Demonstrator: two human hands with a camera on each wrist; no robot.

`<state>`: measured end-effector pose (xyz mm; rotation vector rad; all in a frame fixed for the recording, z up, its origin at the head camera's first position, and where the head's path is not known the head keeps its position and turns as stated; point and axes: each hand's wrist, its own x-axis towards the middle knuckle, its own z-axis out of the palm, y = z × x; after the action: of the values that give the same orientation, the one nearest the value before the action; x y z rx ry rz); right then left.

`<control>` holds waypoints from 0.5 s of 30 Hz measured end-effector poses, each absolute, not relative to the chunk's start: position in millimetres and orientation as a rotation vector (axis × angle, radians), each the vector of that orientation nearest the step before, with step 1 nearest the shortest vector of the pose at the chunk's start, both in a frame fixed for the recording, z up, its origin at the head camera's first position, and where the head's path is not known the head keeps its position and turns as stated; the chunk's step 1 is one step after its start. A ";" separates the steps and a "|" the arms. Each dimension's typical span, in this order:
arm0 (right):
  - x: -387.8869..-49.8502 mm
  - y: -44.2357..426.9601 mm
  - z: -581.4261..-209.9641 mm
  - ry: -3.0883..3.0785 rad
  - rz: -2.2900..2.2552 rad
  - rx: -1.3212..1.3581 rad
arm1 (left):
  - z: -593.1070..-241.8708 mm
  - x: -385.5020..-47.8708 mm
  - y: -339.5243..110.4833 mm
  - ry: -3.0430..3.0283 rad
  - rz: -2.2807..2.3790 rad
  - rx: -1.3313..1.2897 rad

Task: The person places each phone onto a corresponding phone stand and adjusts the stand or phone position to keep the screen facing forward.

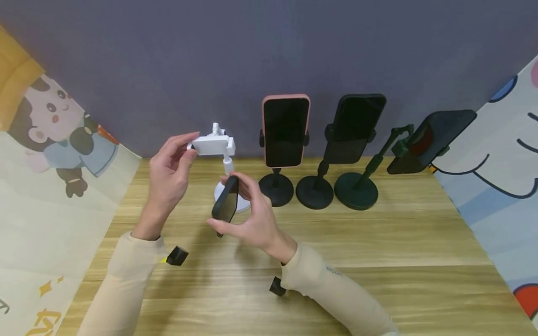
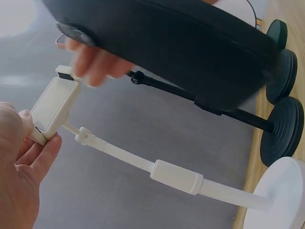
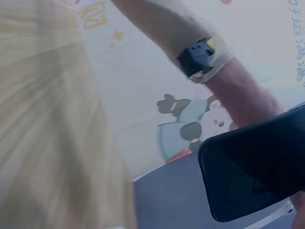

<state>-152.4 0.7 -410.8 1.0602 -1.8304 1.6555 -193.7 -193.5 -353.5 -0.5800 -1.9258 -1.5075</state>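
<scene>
My left hand (image 1: 170, 175) pinches one end of the clamp head (image 1: 210, 145) of a white phone stand, thumb on one side and fingers on the other. In the left wrist view the white stand's pole (image 2: 176, 176) runs to its round white base (image 2: 279, 195). My right hand (image 1: 262, 221) holds a black phone (image 1: 227, 200) by its edges, tilted, just in front of the white stand. The phone is apart from the clamp and hides part of the base. The right wrist view shows the phone's dark face (image 3: 252, 167).
To the right stand a pink-framed phone (image 1: 286, 158) and a black phone (image 1: 355, 128), each on a black stand. Farther right, a dark phone (image 1: 439, 140) leans on a dark green stand (image 1: 356, 191). A grey panel (image 1: 269, 56) rises behind the wooden table (image 1: 378, 280).
</scene>
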 end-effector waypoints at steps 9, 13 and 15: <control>-159.4 -4.5 -381.3 -1.728 1.573 1.171 | -355.9 -194.4 -193.7 -1.904 -1.506 -0.589; -164.0 -5.4 -368.9 -1.699 1.510 1.183 | -355.9 -194.4 -193.4 -1.896 -1.488 -0.595; -166.7 -6.2 -362.5 -1.682 1.480 1.183 | -355.7 -194.2 -193.6 -1.891 -1.479 -0.593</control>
<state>-166.7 -6.2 -362.5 1.1827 -1.6817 1.4798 -194.2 -193.6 -355.7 -0.5930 -1.8906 -1.4788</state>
